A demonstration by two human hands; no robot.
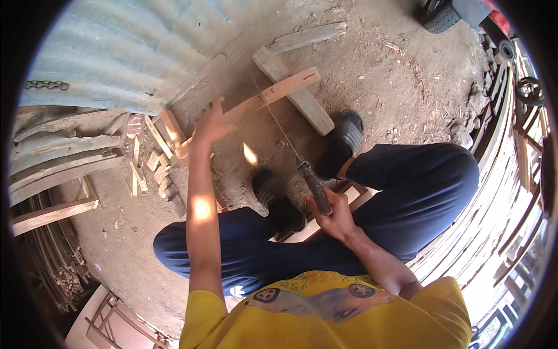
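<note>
A thin saw (285, 137) slants up and left from my right hand (336, 218), which is wrapped round its dark handle with a blue ring. Its narrow blade crosses a light wooden strip (292, 85). My left hand (215, 123) grips that strip left of the blade, a finger sticking up; the hand hides part of the wood. Under the strip's far part lies a greyish plank (313, 110), set crosswise on the dirt ground. My two feet in dark striped shoes stand near it, the right shoe (350, 131) close to the plank's near end.
Several small wood offcuts (161, 168) lie to the left. Another weathered board (308, 37) rests beyond the plank. A corrugated metal sheet (128, 52) stands at the far left. Stacked timber (494, 192) lines the right side, and a wheel (442, 20) shows at the far right.
</note>
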